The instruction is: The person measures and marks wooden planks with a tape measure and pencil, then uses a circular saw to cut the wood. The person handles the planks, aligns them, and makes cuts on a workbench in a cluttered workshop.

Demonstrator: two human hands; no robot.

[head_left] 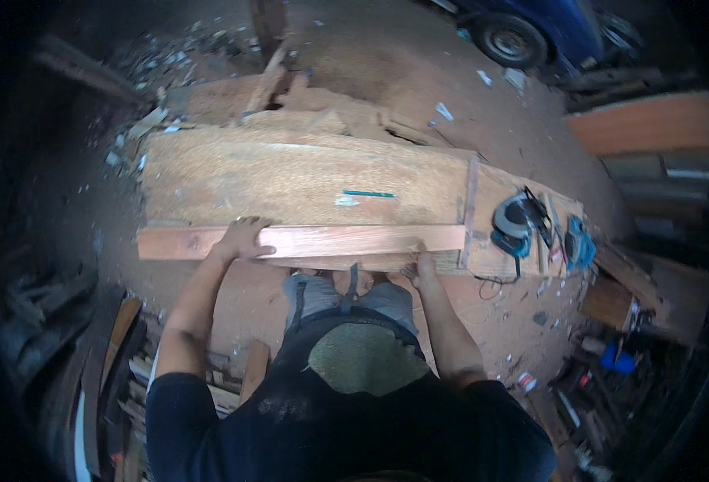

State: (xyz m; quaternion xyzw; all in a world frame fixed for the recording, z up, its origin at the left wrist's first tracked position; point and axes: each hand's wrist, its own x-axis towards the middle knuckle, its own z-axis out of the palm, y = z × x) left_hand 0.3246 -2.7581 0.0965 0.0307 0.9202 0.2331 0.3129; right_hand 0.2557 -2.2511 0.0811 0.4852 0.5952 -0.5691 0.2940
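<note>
A long, narrow, reddish-brown wooden board (330, 239) lies along the near edge of the broad wooden workbench (234, 173). My left hand (246, 238) reaches across the board left of its middle, fingers over the far edge and thumb toward the near side. Toward the board's right end, my right hand (419, 267) holds the near edge, its thumb on top and its fingers lower, partly hidden. A green pencil (369, 193) rests on the bench beyond the board, just above a small pale scrap (346, 202).
At the bench's right end stand a circular saw (513, 225) and a teal power tool (579, 243), with a dark cord nearby. A strip (468, 213) crosses the bench. Timber piles (643, 124) lie right and lower left. A blue vehicle (531, 32) stands far right.
</note>
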